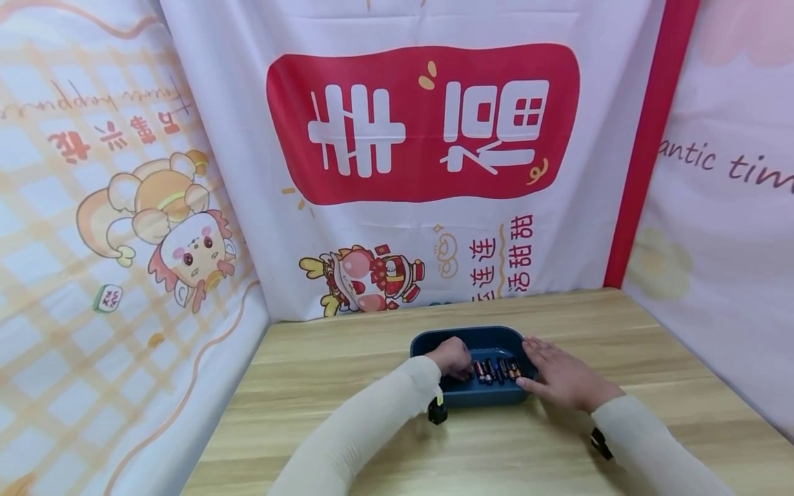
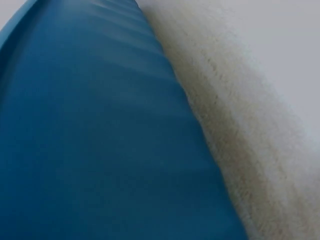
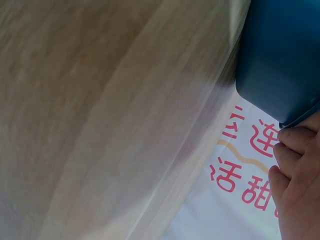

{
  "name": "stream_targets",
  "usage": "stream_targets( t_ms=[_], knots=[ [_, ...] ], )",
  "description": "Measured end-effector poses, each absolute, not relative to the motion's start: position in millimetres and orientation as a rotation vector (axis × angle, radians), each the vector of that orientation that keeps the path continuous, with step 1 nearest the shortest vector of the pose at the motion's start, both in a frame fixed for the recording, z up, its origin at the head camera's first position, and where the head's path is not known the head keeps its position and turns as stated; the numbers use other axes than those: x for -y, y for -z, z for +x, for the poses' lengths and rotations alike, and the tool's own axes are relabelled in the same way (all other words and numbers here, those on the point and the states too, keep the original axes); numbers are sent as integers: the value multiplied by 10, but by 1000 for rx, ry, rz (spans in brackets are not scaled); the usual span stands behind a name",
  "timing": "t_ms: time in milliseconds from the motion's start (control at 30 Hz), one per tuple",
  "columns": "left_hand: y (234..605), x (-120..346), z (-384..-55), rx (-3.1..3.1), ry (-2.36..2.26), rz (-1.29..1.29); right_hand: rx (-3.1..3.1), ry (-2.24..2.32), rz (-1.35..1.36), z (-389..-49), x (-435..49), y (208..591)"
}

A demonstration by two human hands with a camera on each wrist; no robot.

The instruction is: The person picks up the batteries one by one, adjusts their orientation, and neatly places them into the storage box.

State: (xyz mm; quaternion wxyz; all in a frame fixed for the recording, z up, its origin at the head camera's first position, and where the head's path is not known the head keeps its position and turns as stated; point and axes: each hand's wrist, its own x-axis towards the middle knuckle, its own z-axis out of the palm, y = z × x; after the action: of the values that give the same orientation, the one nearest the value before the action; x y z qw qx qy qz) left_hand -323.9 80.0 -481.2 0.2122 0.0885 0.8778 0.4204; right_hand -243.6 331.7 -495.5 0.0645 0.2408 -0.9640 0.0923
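A dark blue rectangular bin (image 1: 490,398) stands on the table. Inside it, several small batteries (image 1: 501,370) lie side by side in a row, some dark, some with copper-coloured or red parts. My left hand (image 1: 454,357) reaches down into the bin's left part, fingers bent, beside the left end of the row. Its fingertips are hidden, so whether they pinch a battery cannot be seen. The left wrist view shows only the bin's blue wall (image 2: 110,120) close up. My right hand (image 1: 567,375) rests on the bin's right end, fingers fairly straight and touching the rim (image 3: 300,119).
The wood-grain table (image 1: 322,365) extends around the bin on all sides. Behind it hangs a white cloth with a red printed panel (image 1: 422,124). Printed cloths also hang at the left (image 1: 93,227) and right (image 1: 719,227). Black wrist cameras sit below both sleeves.
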Motion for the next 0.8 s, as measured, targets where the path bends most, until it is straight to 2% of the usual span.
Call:
stream_targets(
  t_ms=[800],
  knots=[
    [4854,-639,-3288,-2353,-1259,302,2899,-272,748,-2475,-3296,5002]
  ],
)
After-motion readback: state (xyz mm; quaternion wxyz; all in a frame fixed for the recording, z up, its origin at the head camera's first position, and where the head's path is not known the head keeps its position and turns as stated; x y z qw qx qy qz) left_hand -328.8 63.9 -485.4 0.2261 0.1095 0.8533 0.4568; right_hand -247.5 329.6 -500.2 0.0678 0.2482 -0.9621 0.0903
